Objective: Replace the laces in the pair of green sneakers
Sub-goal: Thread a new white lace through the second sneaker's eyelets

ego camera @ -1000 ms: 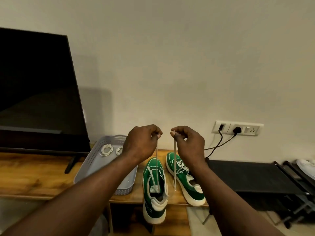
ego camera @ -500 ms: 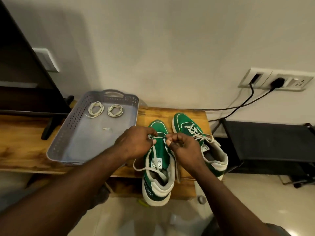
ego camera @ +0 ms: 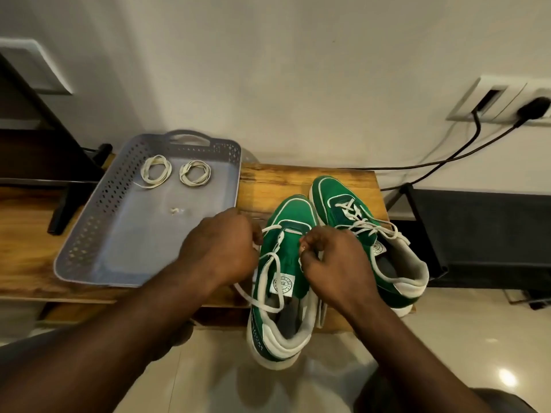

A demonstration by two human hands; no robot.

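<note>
Both hands are on the near sneaker. It sits toe-to-wall on the table, heel hanging past the front edge. Left hand: fingers curled, pinching the white lace at the left side of the eyelets. One strand runs from that pinch across the lowest eyelets, and slack loops down over the tongue into the shoe opening. Right hand: fingers curled tight, thumb and forefinger pinched at the right eyelet row. The contact spot is small and partly hidden from me, but it reads as a grip on the same lace. Far sneaker is just right of the near one; touching or a hair apart, I can't tell. It is laced, and the far sneaker's lace lies loose across its collar. Grey perforated tray sits on the same table, left of the shoes; the left hand overlaps its near right corner in my view. Inside, at the far end, are two coils of white lace side by side, left coil and right coil. A small pale scrap lies mid-tray. Wall socket at upper right, with black cables running down toward a black rack beside the table.
</note>
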